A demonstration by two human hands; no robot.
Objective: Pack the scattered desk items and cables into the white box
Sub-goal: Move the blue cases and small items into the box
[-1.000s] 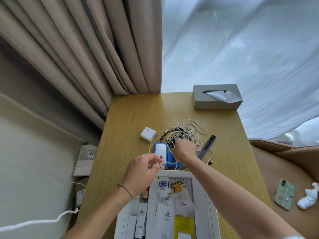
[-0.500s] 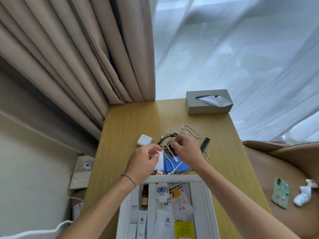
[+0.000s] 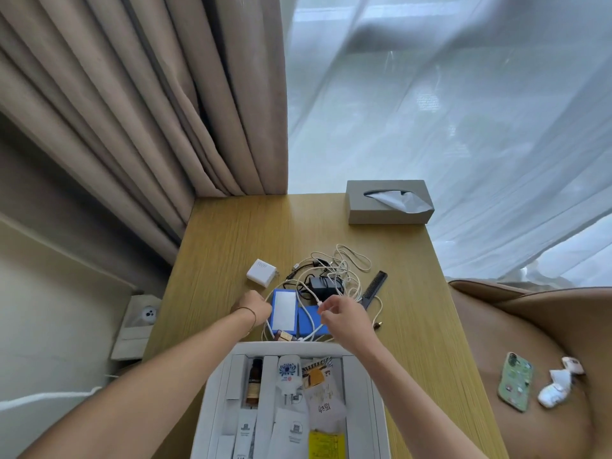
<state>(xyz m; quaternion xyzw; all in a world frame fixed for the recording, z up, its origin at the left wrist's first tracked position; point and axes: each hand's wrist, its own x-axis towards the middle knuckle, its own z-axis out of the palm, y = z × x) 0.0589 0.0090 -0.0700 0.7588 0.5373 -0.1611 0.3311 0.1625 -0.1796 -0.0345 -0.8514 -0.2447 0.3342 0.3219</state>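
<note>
Two hands reach over the wooden desk (image 3: 231, 233). The left hand (image 3: 253, 306) sits by the left edge of a blue box with a white top (image 3: 284, 311); its fingers are curled, but I cannot tell if the grip holds anything. The right hand (image 3: 344, 318) has its grip pinched together on a thin white cable (image 3: 309, 314), lifted just above a second blue box (image 3: 311, 321). So there are two blue boxes, side by side. Behind them lies a tangle of cables (image 3: 334, 270) (too mixed up to count) with one black charger (image 3: 320, 282) in the middle. One white plug block (image 3: 261, 272) sits to the left, apart from the pile. One black comb (image 3: 374, 289) lies to the right, touching the cables. The white box (image 3: 215, 392) is at the near edge of the desk, open, with one brown bottle (image 3: 254, 380) and some packets inside. One grey tissue box (image 3: 389, 202) stands at the far end. On the brown seat to the right lies one green phone (image 3: 516, 380).
</note>
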